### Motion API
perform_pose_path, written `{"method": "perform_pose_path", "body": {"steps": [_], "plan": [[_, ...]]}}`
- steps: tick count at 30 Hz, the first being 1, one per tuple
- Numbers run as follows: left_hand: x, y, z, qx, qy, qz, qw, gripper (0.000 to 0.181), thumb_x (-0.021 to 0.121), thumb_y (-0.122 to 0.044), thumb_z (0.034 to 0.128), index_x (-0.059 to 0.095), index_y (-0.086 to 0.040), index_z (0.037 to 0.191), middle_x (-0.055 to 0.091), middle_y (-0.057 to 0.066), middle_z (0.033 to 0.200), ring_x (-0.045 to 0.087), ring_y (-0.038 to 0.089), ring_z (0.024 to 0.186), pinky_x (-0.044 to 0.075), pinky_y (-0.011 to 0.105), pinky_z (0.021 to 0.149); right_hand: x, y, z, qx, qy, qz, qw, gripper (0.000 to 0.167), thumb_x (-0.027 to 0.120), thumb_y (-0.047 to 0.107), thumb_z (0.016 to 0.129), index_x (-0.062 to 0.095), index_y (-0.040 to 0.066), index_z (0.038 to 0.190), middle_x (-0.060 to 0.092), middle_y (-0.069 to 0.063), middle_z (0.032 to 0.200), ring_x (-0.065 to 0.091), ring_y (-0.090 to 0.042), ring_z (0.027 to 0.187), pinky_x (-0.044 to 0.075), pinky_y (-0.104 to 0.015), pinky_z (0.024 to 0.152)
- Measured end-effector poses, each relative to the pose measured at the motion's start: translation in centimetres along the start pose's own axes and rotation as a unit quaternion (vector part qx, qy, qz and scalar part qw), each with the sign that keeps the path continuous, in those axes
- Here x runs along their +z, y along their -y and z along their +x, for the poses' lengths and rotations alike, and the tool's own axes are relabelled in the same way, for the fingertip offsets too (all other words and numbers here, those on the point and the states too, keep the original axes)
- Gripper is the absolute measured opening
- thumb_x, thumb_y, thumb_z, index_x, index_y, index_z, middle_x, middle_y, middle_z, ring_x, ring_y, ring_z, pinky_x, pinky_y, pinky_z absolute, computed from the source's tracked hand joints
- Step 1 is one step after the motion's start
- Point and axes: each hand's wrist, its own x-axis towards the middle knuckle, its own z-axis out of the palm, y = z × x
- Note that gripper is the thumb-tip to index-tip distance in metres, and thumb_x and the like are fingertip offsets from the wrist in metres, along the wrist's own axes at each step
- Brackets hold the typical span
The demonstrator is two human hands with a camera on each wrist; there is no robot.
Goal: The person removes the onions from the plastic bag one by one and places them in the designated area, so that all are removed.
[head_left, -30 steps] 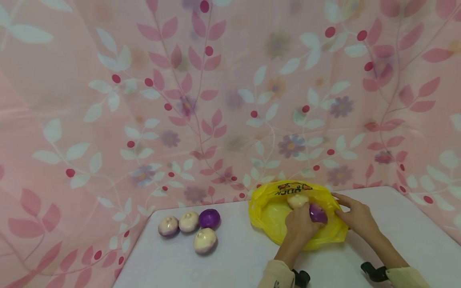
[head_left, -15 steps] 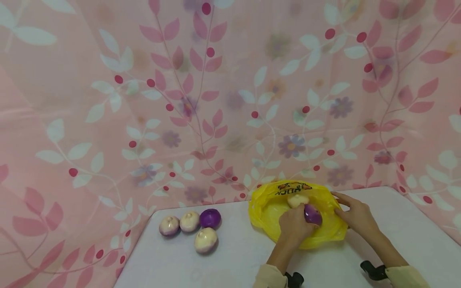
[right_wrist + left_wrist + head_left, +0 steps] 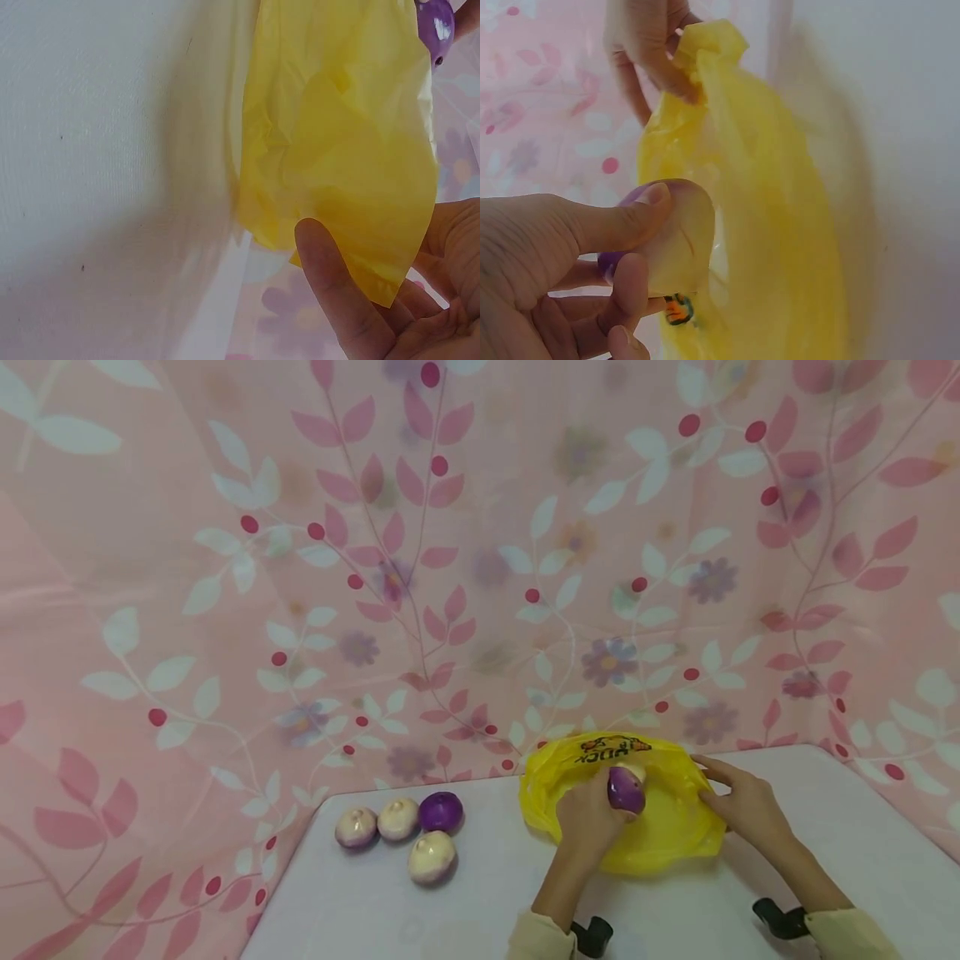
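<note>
My left hand (image 3: 588,814) grips a glossy purple-and-cream turnip (image 3: 626,791) at the mouth of a yellow plastic bag (image 3: 678,827). In the left wrist view, the thumb presses on the turnip (image 3: 686,232) and the fingers curl beneath it. My right hand (image 3: 750,802) pinches the right rim of the bag between thumb and fingers; the right wrist view shows the thumb lying on the yellow plastic (image 3: 352,165). The bag's mouth gapes toward me. Another pale turnip (image 3: 634,770) shows behind the held one, mostly hidden.
Several turnips sit together on the left of the white table (image 3: 480,893): pale ones (image 3: 431,858) and one deep purple side up (image 3: 441,812). A pink floral cloth (image 3: 480,568) hangs right behind the table. Black wrist cameras (image 3: 592,935) sit on both wrists.
My left hand has moved left and slightly up with the turnip, toward the bag's left side. The right hand keeps its grip on the bag's rim, nearly still.
</note>
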Motion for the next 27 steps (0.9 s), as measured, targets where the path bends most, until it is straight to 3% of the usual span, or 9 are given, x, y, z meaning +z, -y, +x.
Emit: {"method": "perform_pose_path", "body": {"steps": [8, 16, 27], "plan": [[-2.1, 1.8, -0.1, 0.002, -0.014, -0.012, 0.9998, 0.061, 0.092, -0.040, 0.0662, 0.068, -0.019, 0.118, 0.072, -0.005, 0.106, 0.068, 0.014, 0.093, 0.054, 0.032, 0.078, 0.0, -0.1, 0.0, -0.002, 0.000, -0.002, 1.0000, 0.058, 0.065, 0.011, 0.093, 0.043, 0.001, 0.146, 0.052, -0.038, 0.127, 0.062, -0.018, 0.064, 0.054, -0.029, 0.050], [-3.6, 3.6, -0.4, 0.000, -0.025, 0.016, 0.9996, 0.060, 0.093, -0.039, 0.0646, 0.068, -0.020, 0.116, 0.073, -0.002, 0.101, 0.069, 0.018, 0.089, 0.055, 0.036, 0.072, 0.0, -0.1, -0.2, -0.001, 0.001, -0.001, 1.0000, 0.058, 0.065, 0.012, 0.093, 0.043, 0.001, 0.146, 0.052, -0.038, 0.128, 0.063, -0.019, 0.065, 0.054, -0.029, 0.050], [-6.2, 6.9, -0.2, -0.036, -0.034, -0.003, 0.9987, 0.059, 0.093, -0.032, 0.0644, 0.069, -0.017, 0.116, 0.073, 0.005, 0.103, 0.067, 0.028, 0.088, 0.053, 0.046, 0.074, 0.0, 0.0, -0.3, -0.005, 0.003, 0.000, 1.0000, 0.058, 0.064, 0.011, 0.093, 0.043, 0.000, 0.145, 0.052, -0.038, 0.127, 0.064, -0.021, 0.068, 0.054, -0.029, 0.050]]}}
